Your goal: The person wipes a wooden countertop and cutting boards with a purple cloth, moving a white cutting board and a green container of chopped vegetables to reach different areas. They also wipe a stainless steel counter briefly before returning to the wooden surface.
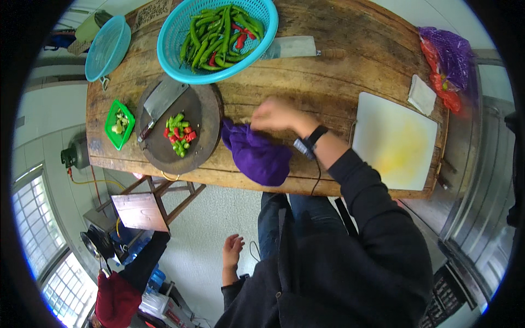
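My right hand (274, 115), blurred, is over the table at the upper edge of a crumpled purple cloth (262, 158). Whether its fingers grip the cloth is hard to make out. My left hand (233, 249) hangs beside my body, below the table's front edge, with nothing in it. Left of the cloth, a round chopping block (209, 135) bears cut green and red chili pieces (179, 135) and a cleaver (164, 100). Behind it stands a blue plastic basket (174, 67) of whole green chilies (209, 39) with a few red ones.
A second cleaver (293, 47) lies by the basket. To the right are a stained white cutting board (393, 143), a folded white cloth (422, 95) and plastic bags (449, 61). A green tray (120, 143) and another blue basket (107, 51) stand left. Another person (119, 295) is at lower left.
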Motion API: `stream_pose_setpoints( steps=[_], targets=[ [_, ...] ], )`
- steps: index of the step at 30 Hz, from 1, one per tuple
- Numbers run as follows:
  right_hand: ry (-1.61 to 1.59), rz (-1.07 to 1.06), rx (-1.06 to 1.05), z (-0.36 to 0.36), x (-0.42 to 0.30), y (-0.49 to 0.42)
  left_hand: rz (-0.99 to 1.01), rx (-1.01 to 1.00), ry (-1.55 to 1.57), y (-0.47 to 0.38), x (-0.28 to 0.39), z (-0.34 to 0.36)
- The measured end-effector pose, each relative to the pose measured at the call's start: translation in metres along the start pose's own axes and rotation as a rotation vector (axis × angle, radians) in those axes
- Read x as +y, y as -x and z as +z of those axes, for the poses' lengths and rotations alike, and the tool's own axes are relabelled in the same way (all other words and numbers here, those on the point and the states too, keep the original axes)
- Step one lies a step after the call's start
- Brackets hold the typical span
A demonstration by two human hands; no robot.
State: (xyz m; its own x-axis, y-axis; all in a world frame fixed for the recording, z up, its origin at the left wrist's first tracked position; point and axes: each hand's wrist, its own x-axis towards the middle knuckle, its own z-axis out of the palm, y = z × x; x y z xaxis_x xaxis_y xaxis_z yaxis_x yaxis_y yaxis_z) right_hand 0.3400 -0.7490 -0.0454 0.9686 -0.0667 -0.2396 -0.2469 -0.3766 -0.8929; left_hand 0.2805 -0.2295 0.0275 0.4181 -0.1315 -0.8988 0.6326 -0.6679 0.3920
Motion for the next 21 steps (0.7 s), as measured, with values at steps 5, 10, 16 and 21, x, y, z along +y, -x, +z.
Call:
stream_pose_setpoints(
  steps=[5, 10, 16, 21],
  targets=[
    [0.993, 0.394, 0.917, -0.14, 0.078, 0.021, -0.006, -0.002, -0.017, 0.002, -0.002, 0.006],
    [1.11, 0.544, 0.491, -0.129, 0.098, 0.062, 0.018, -0.039, -0.076, -0.003, 0.01, 0.014],
    [0.393, 0.429, 0.695, -0.031, 0.054, 0.173, 0.127, -0.075, -0.063, -0.012, 0.031, 0.018],
    [0.411, 0.815, 0.98, 0.023, 0.062, 0.308, 0.108, -0.109, -0.12, -0.014, 0.041, 0.024]
  ],
)
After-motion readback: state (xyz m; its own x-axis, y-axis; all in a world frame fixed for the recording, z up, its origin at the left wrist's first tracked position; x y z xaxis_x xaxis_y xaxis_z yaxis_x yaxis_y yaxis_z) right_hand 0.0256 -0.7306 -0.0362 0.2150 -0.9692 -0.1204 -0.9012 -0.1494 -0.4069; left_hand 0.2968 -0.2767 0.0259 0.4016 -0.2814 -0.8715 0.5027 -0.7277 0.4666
